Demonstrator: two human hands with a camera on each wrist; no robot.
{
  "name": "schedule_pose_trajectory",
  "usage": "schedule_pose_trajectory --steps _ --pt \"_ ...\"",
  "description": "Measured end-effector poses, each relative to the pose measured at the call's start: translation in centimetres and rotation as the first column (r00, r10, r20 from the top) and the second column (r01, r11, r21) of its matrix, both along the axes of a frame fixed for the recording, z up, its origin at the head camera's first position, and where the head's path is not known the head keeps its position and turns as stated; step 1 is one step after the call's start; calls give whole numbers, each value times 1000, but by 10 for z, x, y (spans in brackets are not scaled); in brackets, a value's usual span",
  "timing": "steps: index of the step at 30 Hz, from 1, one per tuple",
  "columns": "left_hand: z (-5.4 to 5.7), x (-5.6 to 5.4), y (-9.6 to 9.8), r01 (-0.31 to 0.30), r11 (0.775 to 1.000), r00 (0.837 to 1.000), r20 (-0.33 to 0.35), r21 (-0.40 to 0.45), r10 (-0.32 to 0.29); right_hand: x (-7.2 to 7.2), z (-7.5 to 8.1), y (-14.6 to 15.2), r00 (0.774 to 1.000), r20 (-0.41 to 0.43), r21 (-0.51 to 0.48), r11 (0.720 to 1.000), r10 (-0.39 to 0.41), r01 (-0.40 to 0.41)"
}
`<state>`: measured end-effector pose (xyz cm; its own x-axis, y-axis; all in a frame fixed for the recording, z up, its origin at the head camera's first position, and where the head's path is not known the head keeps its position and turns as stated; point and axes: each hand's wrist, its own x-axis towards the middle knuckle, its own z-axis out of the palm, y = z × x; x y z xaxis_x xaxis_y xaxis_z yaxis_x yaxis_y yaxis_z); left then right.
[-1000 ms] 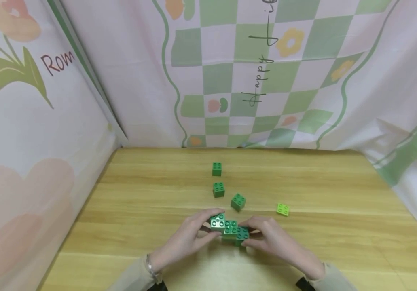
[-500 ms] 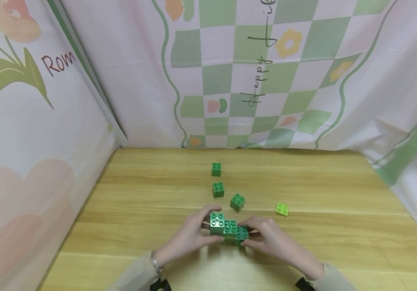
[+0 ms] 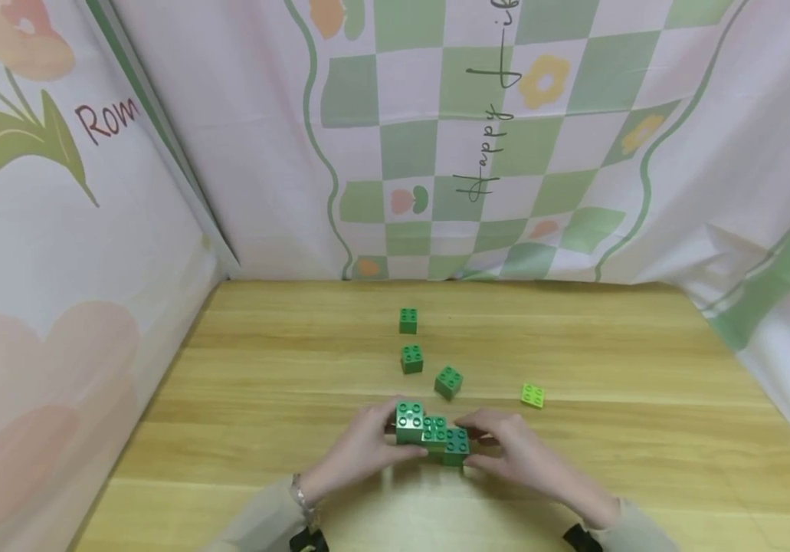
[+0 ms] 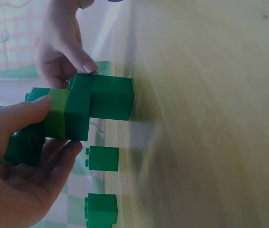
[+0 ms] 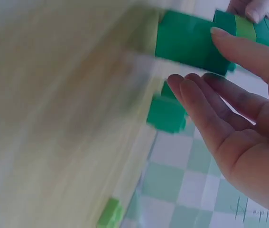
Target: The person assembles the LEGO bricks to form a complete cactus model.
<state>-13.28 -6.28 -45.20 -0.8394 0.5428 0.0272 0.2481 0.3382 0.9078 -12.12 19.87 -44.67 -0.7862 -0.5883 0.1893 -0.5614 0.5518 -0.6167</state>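
Note:
My left hand point(image 3: 363, 448) grips a stepped assembly of green building bricks point(image 3: 434, 431), thumb on one side and fingers on the other. In the left wrist view, the thumb presses beside a lime layer point(image 4: 57, 114) between darker green bricks. The lowest brick point(image 4: 113, 97) juts toward the tabletop. At the assembly's right end, my right hand point(image 3: 515, 448) has its fingers loosely spread. In the right wrist view, its thumb overlaps the end brick point(image 5: 184, 38), while the relaxed fingertips point(image 5: 174, 80) sit just off the brick's far side.
Beyond the hands, loose green bricks stand on the wooden table point(image 3: 284, 345): one farthest back point(image 3: 408, 320), one in the middle point(image 3: 411, 359) and one turned askew point(image 3: 448, 382). A flat lime brick point(image 3: 532, 395) lies to the right. Printed curtains point(image 3: 408, 153) border the table.
The left hand has tilted the assembly slightly, showing more of the left brick's front. My right fingers have loosened and drawn a little away from the end brick.

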Motion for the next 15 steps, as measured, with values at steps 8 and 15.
schedule_pose_trajectory --steps 8,15 --pt "-1 1 0 -14 999 999 -46 -49 12 -18 -2 38 966 -239 1 995 -99 102" --pt "-3 1 0 -6 998 997 -73 -65 2 -32 -1 69 934 -269 91 960 -233 266"
